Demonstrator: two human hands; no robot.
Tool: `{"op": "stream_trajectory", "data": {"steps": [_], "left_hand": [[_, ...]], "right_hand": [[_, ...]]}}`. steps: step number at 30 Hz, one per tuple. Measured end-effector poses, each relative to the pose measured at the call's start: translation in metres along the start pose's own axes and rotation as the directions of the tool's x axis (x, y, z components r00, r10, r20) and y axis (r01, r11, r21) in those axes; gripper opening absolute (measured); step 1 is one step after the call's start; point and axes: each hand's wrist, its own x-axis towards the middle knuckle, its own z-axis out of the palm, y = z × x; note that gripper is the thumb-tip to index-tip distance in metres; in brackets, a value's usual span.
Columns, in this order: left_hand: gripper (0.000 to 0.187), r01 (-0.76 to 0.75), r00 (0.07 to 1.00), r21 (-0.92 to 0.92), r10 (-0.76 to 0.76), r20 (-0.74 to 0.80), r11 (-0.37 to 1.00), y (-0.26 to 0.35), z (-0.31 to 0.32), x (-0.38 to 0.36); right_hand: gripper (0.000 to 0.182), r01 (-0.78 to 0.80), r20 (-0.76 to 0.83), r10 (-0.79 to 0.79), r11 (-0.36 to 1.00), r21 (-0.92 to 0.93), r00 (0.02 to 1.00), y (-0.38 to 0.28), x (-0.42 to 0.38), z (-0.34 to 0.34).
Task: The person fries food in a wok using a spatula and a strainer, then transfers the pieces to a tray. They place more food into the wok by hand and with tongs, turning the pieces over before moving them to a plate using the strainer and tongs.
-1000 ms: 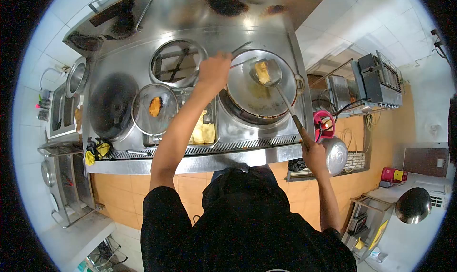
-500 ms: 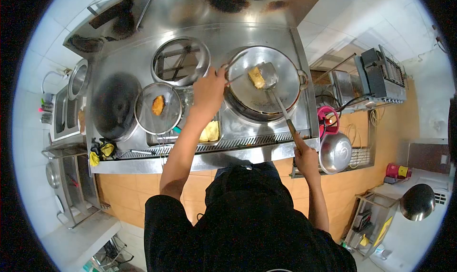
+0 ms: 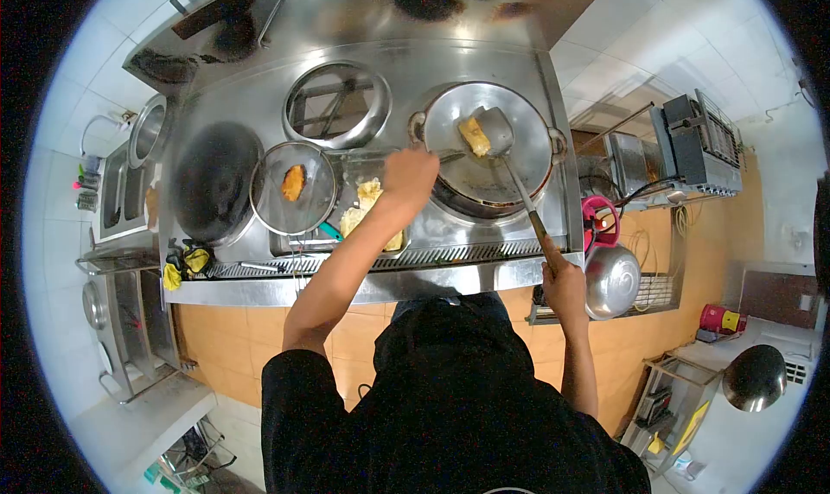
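My right hand [image 3: 564, 288] is closed round the wooden end of a long-handled metal turner [image 3: 526, 191]. The turner's blade is over the large wok [image 3: 450, 105], with a golden fried piece [image 3: 474, 137] lying on it. My left hand [image 3: 411, 176] is closed on what look like metal tongs [image 3: 450, 156], whose tips point at the wok's left side. Left of that hand, a round mesh strainer [image 3: 294, 219] with a green handle holds an orange-brown fried piece [image 3: 294, 183]. Pale yellow pieces [image 3: 353, 221] lie in a tray, partly behind my left forearm.
A dark wok [image 3: 212, 183] sits at the stove's left. An empty burner ring [image 3: 337, 105] is behind the strainer. Yellow and black cloths [image 3: 186, 265] lie at the front left corner. A pink basket [image 3: 599, 222] and a metal bowl [image 3: 613, 281] are right of the stove.
My left hand has moved slightly right and toward the stove's front, and the tongs' tips are closer together. More pale yellow pieces show beside my left forearm. The turner still bears the fried piece.
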Motion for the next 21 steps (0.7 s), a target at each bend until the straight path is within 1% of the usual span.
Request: {"op": "stream_trajectory", "data": {"steps": [2, 3, 5, 9, 11, 12, 14, 18, 21], "left_hand": [[0.013, -0.020, 0.999, 0.032, 0.018, 0.051, 0.999, 0.004, -0.011, 0.004], [0.013, -0.021, 0.999, 0.032, 0.019, 0.049, 0.999, 0.004, -0.008, 0.007], [0.010, -0.017, 0.997, 0.027, 0.015, 0.075, 0.999, 0.002, 0.002, 0.010], [0.011, -0.003, 0.998, 0.022, 0.001, 0.067, 1.000, 0.003, 0.007, 0.011], [0.011, 0.027, 0.997, 0.004, -0.027, 0.078, 1.000, 0.004, 0.005, 0.012], [0.011, 0.028, 0.997, 0.004, -0.028, 0.078, 1.000, 0.005, 0.002, 0.013], [0.014, 0.038, 0.995, -0.020, -0.036, 0.088, 0.999, 0.007, -0.003, 0.013], [0.013, 0.050, 0.993, -0.011, -0.049, 0.109, 0.999, 0.005, 0.000, 0.014], [0.011, 0.057, 0.995, -0.022, -0.055, 0.081, 0.998, 0.003, 0.003, 0.013]], "right_hand": [[0.053, -0.009, -0.015, 0.009, 1.000, -0.007, 1.000, -0.003, -0.003, -0.002], [0.053, -0.010, -0.017, 0.010, 1.000, -0.008, 1.000, -0.002, -0.004, -0.002], [0.054, 0.040, -0.050, -0.042, 0.998, -0.051, 0.998, -0.001, -0.007, -0.002], [0.057, 0.018, -0.075, -0.025, 0.995, -0.101, 0.997, -0.008, -0.014, -0.003], [0.058, 0.043, -0.132, -0.059, 0.992, -0.115, 0.990, -0.008, -0.016, 0.000], [0.058, 0.044, -0.132, -0.059, 0.992, -0.115, 0.990, -0.006, -0.016, 0.002], [0.062, 0.118, -0.185, -0.158, 0.970, -0.211, 0.970, 0.000, -0.018, 0.007], [0.062, 0.114, -0.221, -0.163, 0.969, -0.218, 0.962, -0.007, -0.023, 0.005], [0.060, 0.081, -0.260, -0.148, 0.964, -0.254, 0.954, -0.008, -0.028, 0.007]]}}
